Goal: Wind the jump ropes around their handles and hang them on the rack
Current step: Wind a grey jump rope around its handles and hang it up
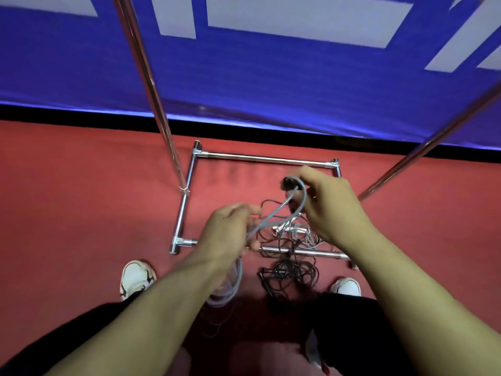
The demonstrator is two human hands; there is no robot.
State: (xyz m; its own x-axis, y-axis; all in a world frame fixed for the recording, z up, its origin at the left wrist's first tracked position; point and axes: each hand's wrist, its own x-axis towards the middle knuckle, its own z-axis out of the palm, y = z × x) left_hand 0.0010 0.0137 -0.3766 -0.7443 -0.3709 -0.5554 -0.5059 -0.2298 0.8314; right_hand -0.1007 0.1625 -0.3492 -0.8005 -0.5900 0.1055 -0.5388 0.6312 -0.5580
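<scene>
Red carpeted floor [81, 199] runs up to a blue-and-white wall banner, with a chrome tubular rack [187, 183] standing over it. Above the rack's base, the right hand [330, 204] grips a dark rope handle [289, 183], its long axis seemingly pointing far-left. The left hand [230, 229], nearer and to the left, pinches the pale grey plastic jump rope [271, 218], which loops over the handle and trails downward. Tangled black ropes [290, 270] lie on the floor below.
</scene>
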